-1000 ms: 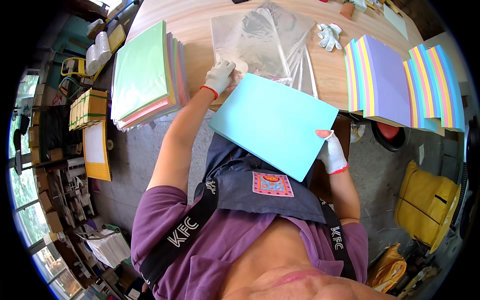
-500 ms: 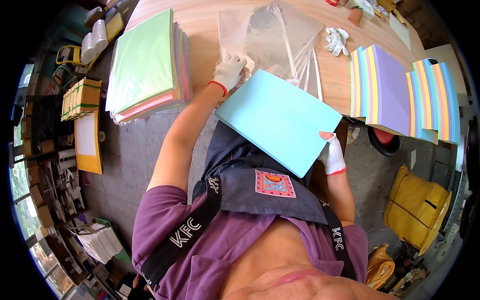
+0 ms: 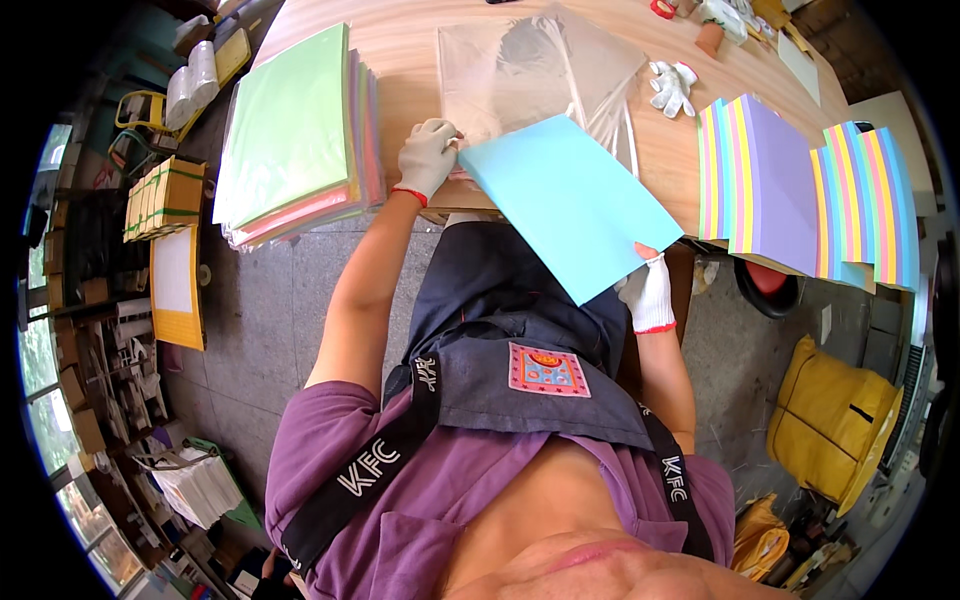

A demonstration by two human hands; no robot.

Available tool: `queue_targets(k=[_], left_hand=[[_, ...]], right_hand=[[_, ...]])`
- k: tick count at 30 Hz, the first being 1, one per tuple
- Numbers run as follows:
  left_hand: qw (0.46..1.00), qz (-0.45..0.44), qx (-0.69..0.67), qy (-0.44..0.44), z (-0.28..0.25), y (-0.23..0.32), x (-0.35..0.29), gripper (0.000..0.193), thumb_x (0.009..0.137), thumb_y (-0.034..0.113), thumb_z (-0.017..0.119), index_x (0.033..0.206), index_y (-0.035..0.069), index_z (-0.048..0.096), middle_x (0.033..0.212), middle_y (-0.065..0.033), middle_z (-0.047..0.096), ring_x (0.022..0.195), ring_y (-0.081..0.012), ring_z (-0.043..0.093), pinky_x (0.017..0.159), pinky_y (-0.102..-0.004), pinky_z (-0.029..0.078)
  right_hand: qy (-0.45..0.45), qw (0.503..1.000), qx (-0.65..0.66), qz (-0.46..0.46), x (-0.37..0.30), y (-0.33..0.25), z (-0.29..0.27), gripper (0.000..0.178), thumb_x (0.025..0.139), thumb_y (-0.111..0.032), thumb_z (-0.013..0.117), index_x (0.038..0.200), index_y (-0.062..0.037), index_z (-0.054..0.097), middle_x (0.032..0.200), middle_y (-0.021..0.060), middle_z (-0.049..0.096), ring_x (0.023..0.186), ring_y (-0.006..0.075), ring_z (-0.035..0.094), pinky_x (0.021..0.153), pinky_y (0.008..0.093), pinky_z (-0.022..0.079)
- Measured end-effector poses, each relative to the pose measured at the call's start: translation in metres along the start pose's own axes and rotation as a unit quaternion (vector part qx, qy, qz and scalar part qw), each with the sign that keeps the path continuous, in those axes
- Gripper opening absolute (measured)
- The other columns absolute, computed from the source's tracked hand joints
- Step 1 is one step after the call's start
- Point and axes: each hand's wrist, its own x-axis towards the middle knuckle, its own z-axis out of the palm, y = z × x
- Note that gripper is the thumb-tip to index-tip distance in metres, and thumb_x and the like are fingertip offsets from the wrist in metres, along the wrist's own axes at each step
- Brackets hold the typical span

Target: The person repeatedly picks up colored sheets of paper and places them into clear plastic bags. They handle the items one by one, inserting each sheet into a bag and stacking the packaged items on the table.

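Observation:
A light blue stack of paper (image 3: 570, 210) slants over the table's near edge. My right hand (image 3: 648, 292), in a white glove with bare fingertips, grips its near right corner, thumb on top. Clear plastic bags (image 3: 490, 75) lie flat on the table beyond the paper. My left hand (image 3: 428, 158), in a similar glove with a red cuff, is closed at the bags' near left corner and seems to pinch the plastic. The paper's far left corner is just right of those fingers. Whether its far edge is inside a bag, I cannot tell.
At the left stands a pile of bagged coloured paper (image 3: 285, 140), green on top. On the right are stacks of multicoloured paper (image 3: 785, 190). A loose white glove (image 3: 673, 88) and a tape roll (image 3: 662, 9) lie farther back. A yellow padded chair (image 3: 835, 425) stands at lower right.
The blue paper has moved away from me toward the bags and turned a little, with my right hand following. My left hand has shifted left and slightly nearer.

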Motion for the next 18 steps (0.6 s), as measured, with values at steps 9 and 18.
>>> queue_targets(k=[9,18], left_hand=[[0.972,0.158,-0.146,0.096,-0.010,0.038,-0.008,0.036,0.074,-0.004,0.056,0.103,0.015,0.066,0.103,-0.0025,0.067,0.075,-0.0225,0.067,0.063,-0.0308,0.054],[0.621,-0.259,-0.697,0.248,0.093,0.136,-0.072,0.058,0.090,-0.002,0.056,0.143,0.009,0.036,0.118,-0.0139,0.058,0.101,-0.0271,0.059,0.084,-0.0341,0.052]], right_hand=[[-0.019,0.996,0.086,0.014,0.006,0.006,-0.007,0.037,0.085,-0.022,0.063,0.118,-0.0075,0.054,0.097,0.0060,0.064,0.069,0.0170,0.063,0.047,0.0264,0.048],[-0.011,0.993,0.116,0.004,0.003,0.027,-0.012,0.036,0.085,-0.018,0.063,0.119,-0.0062,0.054,0.099,0.0061,0.066,0.070,0.0164,0.066,0.049,0.0274,0.054]])
